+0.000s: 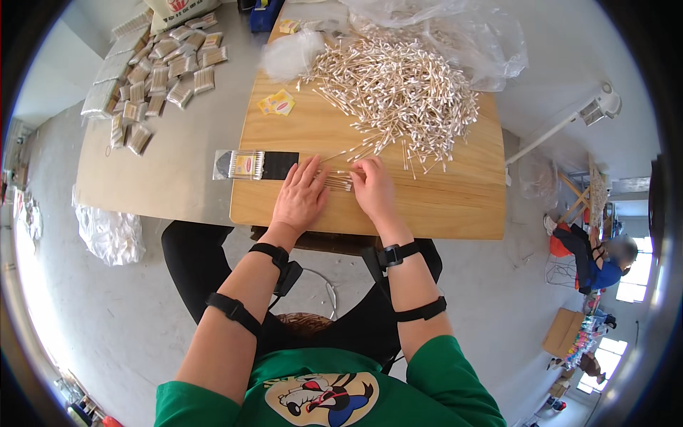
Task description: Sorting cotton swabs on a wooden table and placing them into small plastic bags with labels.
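Observation:
My left hand [302, 196] lies flat on the wooden board, fingers stretched out, beside the black strip [277, 166] and over the left ends of a few cotton swabs. That small row of cotton swabs [337, 182] lies between my hands. My right hand [374, 188] has its fingers curled and pinched at the right ends of the swabs; its fingertips partly hide them. Left of the black strip is a clear pouch [245, 165] filled with swabs and a yellow card. Beyond my hands spreads a large heap of loose cotton swabs [398, 85].
Small yellow cards [277, 103] lie on the wooden board [455, 206], near a stack of clear plastic bags [292, 55]. Many filled swab packs [160, 75] cover the far left of the grey table [178, 132]. Crumpled clear plastic [491, 50] sits behind the heap. Another person [605, 267] sits far right.

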### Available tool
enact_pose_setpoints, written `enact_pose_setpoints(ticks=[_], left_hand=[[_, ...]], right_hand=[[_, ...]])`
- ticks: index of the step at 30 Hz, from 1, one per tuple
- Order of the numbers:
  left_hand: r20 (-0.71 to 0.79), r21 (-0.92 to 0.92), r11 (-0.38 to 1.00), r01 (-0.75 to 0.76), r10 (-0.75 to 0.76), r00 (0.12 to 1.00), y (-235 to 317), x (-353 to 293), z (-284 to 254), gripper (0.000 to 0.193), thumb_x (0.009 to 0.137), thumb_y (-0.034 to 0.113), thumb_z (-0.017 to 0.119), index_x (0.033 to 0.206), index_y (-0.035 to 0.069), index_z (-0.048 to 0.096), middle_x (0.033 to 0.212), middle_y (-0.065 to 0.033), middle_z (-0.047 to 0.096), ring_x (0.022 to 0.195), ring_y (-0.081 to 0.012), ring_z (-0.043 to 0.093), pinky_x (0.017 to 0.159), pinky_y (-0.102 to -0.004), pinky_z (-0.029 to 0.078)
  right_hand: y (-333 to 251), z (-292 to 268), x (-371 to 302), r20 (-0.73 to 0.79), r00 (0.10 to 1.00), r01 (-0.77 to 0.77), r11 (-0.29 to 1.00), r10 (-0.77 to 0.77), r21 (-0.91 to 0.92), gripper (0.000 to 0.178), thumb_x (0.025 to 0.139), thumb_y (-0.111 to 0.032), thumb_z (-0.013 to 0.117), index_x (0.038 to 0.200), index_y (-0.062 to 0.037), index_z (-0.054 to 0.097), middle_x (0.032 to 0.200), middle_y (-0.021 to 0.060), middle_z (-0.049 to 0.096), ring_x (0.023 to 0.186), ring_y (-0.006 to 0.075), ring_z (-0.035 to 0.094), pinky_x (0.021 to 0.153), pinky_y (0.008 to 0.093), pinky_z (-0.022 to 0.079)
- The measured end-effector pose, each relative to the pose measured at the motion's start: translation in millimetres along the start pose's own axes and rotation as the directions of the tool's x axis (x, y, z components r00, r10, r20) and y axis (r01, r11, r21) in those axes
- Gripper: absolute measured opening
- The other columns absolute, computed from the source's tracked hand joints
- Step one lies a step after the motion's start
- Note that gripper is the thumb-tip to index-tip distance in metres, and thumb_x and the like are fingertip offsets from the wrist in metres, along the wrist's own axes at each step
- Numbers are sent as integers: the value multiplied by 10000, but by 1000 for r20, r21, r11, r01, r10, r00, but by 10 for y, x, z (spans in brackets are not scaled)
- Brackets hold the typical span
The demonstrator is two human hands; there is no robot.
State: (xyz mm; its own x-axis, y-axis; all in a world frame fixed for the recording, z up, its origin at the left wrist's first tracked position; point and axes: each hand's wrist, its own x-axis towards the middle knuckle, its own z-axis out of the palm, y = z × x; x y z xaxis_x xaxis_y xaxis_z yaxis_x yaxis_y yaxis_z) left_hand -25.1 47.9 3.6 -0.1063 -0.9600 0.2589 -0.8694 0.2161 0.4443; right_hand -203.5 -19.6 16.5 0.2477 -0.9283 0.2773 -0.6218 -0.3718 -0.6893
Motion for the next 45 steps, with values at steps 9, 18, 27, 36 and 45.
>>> enact_pose_setpoints(ticks=[9,18,27,36,45], left_hand=[[-22,66,997,-35,37,999,-16,-10,48,443,960,261,558,1358,67,570,1483,-108,483,1393,-264,422,1178,-451,300],[-7,75,997,-30,30,1000,-15,-11,42,447,977,268,542,1376,65,554,1491,-104,476,1400,-265,414,1186,-447,290],[11,30,1000,-9,8,1000,-3,-5,22,453,962,264,556,1361,50,551,1462,-99,500,1398,-261,418,1187,-451,288],[35,35,999,-19,18,999,-2,-6,9,465,965,265,544,1379,53,531,1430,-88,518,1391,-234,426,1191,-463,279],[86,71,997,-28,22,996,17,0,-11,504,967,273,533,1418,52,494,1437,-83,498,1405,-223,404,1203,-459,254]], right_hand=[[-18,-102,-60,169,985,64,990,-41,-130,70,847,-73,697,876,-61,634,900,109,624,804,345,637,695,441,521],[22,-81,27,202,979,0,997,17,-84,48,857,-67,666,871,-60,621,905,106,626,818,345,640,680,435,518],[20,-222,74,27,998,-56,984,62,-167,98,810,-36,697,839,-84,617,876,67,590,882,297,618,737,424,508],[305,-375,-56,145,982,145,974,-120,-176,51,840,-30,654,828,-61,615,882,97,585,885,326,580,755,430,486],[378,-408,-99,17,999,36,953,-33,-301,30,873,-59,651,875,-69,623,893,109,596,890,332,588,767,441,486]])
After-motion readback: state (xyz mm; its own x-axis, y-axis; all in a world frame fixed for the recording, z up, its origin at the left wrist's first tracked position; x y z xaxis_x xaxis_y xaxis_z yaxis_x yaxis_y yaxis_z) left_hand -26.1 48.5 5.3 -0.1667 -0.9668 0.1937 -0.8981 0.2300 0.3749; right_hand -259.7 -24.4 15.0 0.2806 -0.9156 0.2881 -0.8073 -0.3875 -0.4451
